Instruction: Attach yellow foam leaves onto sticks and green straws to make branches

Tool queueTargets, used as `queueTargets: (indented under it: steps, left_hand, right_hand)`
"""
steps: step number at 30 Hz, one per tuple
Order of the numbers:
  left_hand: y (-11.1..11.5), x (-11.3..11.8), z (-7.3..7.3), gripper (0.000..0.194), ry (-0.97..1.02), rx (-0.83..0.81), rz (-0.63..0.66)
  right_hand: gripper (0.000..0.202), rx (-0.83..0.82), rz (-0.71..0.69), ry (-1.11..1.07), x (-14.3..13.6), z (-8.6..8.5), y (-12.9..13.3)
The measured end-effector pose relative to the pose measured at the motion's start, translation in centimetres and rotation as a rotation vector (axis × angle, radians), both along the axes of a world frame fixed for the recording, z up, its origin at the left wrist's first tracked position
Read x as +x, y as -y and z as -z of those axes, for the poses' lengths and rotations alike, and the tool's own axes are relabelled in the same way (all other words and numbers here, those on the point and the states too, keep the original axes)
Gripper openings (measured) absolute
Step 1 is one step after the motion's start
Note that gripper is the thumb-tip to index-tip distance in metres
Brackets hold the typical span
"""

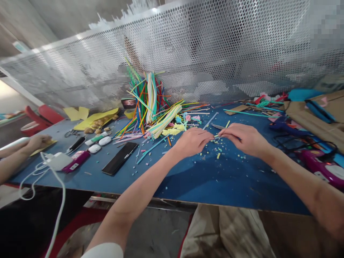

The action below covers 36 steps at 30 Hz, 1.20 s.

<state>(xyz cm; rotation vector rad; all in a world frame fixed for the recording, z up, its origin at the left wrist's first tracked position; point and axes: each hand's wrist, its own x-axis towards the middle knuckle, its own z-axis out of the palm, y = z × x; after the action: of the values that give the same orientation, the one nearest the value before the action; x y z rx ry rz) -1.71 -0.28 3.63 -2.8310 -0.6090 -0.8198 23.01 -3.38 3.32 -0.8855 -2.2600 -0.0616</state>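
Note:
My left hand is closed, fingers together, at a small pale yellow-green piece over the blue table. Close on its right, my right hand is closed around scissors, whose pointed metal blade sticks out to the left. The fingertips of both hands nearly meet. A pale blue strip lies just behind them, and small cut bits are scattered beneath. Behind my left hand are fluffy yellow pieces and pink ones.
Colourful pipe cleaners stand and lie at the back. A black phone, white earbud cases and a purple power strip are left. Another person's hands rest far left. Cardboard and a purple strip lie right; a perforated metal screen stands behind.

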Motion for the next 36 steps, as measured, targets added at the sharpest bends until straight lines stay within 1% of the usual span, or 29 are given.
queueTargets:
  steps: [4, 7, 12, 14, 16, 18, 20, 21, 23, 25, 26, 27, 29, 30, 32, 34, 36]
  left_hand:
    - [0.3, 0.2, -0.2, 0.026, 0.038, -0.085, 0.015]
    - [0.4, 0.3, -0.2, 0.026, 0.090, -0.099, -0.003]
    - [0.2, 0.4, 0.3, 0.025, 0.101, -0.003, -0.072]
    - [0.1, 0.4, 0.5, 0.024, 0.104, 0.035, -0.087]
    - [-0.1, 0.3, 0.7, 0.023, 0.099, 0.085, -0.093]
    - [-0.1, 0.2, 0.7, 0.024, 0.076, 0.170, -0.094]
    - [-0.1, 0.0, 0.6, 0.027, 0.037, 0.268, -0.103]
    - [0.0, -0.2, 0.5, 0.029, 0.017, 0.314, -0.107]
    - [0.1, -0.3, 0.3, 0.032, -0.012, 0.385, -0.105]
    - [0.1, -0.4, 0.1, 0.032, -0.034, 0.422, -0.082]
    - [0.1, -0.5, 0.1, 0.031, -0.042, 0.431, -0.071]
    - [0.1, -0.5, 0.0, 0.030, -0.049, 0.433, -0.065]
    - [0.1, -0.5, -0.1, 0.029, -0.059, 0.434, -0.066]
    - [0.2, -0.5, -0.2, 0.028, -0.064, 0.436, -0.068]
    - [0.1, -0.6, -0.2, 0.029, -0.075, 0.442, -0.072]
    - [0.0, -0.7, -0.1, 0.030, -0.083, 0.451, -0.075]
    - [-0.3, -0.9, 0.0, 0.030, -0.087, 0.449, -0.074]
  right_hand:
    - [0.023, 0.075, 0.049, 0.004, 0.2, 0.4, 0.0]
    - [0.021, 0.134, 0.057, 0.000, 0.6, 1.0, 0.0]
    - [0.023, 0.130, 0.039, 0.036, 1.1, 1.9, -0.3]
    - [0.024, 0.165, 0.030, 0.028, 1.0, 2.1, -0.4]
    - [0.024, 0.188, 0.016, -0.005, 1.0, 2.0, -0.5]
    - [0.021, 0.158, 0.001, -0.102, 1.0, 1.6, -0.5]
    - [0.019, -0.003, -0.051, -0.231, 1.0, 1.0, -0.5]
    - [0.021, -0.136, -0.089, -0.300, 1.0, 0.6, -0.5]
    - [0.031, -0.438, -0.160, -0.463, 0.9, 0.1, -0.6]
    - [0.044, -0.728, -0.190, -0.638, 0.7, -0.1, -0.8]
    - [0.047, -0.867, -0.185, -0.700, 0.7, -0.2, -1.0]
    - [0.048, -1.001, -0.179, -0.728, 0.6, -0.2, -1.1]
    - [0.045, -1.229, -0.167, -0.695, 0.6, -0.2, -1.1]
    - [0.043, -1.303, -0.164, -0.663, 0.6, -0.2, -1.1]
    - [0.039, -1.379, -0.181, -0.611, 0.7, -0.3, -1.0]
    - [0.035, -1.377, -0.195, -0.580, 0.8, -0.5, -0.9]
    - [0.031, -1.298, -0.187, -0.557, 0.7, -0.6, -0.8]
